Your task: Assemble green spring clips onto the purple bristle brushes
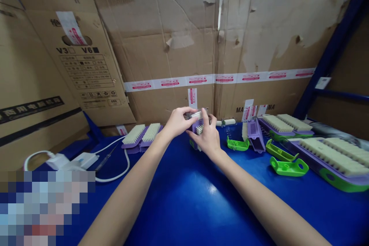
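My left hand point(180, 121) is closed, thumb and fingers pinching a clear plastic piece point(196, 115) at the top of what I hold. My right hand point(208, 134) is wrapped around a purple brush point(198, 128) with pale bristles, its index finger reaching up against the clear piece. The two parts are together between my hands; whether they are joined I cannot tell, as fingers hide much of them. Just right of my hands lie a green plastic part point(238, 145) with a thin spring by it and a purple housing point(256, 135) beside some bristles.
Purple brushes point(142, 136) lie bristles up on the blue table point(184, 200) at left. White cables with an adapter point(83, 160) and a screwdriver point(106, 157) are nearby. Green parts point(289, 167) and larger green-purple brushes point(334, 157) occupy the right. Cardboard point(161, 54) walls the back.
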Demonstrator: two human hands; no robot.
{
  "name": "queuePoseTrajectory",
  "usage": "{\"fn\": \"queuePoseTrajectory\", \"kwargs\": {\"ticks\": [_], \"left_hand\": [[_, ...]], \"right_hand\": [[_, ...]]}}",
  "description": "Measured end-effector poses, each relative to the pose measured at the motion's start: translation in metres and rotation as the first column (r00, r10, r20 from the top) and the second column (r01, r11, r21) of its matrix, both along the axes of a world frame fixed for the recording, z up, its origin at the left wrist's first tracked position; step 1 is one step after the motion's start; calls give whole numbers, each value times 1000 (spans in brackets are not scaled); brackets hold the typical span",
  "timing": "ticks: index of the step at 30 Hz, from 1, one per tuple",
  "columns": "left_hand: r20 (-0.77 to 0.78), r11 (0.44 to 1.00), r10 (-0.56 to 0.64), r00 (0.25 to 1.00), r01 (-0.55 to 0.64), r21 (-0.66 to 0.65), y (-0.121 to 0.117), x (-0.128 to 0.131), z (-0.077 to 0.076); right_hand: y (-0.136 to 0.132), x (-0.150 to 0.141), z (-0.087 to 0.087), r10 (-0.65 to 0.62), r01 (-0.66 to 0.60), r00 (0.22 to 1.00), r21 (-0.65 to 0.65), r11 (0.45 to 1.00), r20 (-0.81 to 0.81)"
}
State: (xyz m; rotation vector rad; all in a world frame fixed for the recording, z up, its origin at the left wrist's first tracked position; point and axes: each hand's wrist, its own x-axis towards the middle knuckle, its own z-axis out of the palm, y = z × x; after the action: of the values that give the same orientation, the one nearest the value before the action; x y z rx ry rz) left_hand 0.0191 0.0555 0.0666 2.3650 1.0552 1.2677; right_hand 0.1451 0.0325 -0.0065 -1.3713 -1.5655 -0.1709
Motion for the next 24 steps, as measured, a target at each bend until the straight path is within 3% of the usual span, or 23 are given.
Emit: {"fn": "queuePoseTrajectory", "kwargs": {"ticks": [7,14,18,21,24], "left_hand": [[-69,989,54,996,-44,142,-7,7,-3],[31,972,216,976,-218,85,6,0,-15],[73,952,303,950,-299,-68,23,-19,-35],[-48,911,361,931,-363,-197,31,-35,-57],[-307,904,300,903,-372,-210,30,-43,-76]], "right_hand": [[2,3,-1,52,-54,996,-34,998,-76],[5,1,-26,234,-254,959,-118,960,-162],[3,5,-25,193,-219,970,-175,960,-151],[-1,9,-21,150,-154,988,-215,964,-34],[-1,13,-20,126,-93,984,-239,967,129]]}}
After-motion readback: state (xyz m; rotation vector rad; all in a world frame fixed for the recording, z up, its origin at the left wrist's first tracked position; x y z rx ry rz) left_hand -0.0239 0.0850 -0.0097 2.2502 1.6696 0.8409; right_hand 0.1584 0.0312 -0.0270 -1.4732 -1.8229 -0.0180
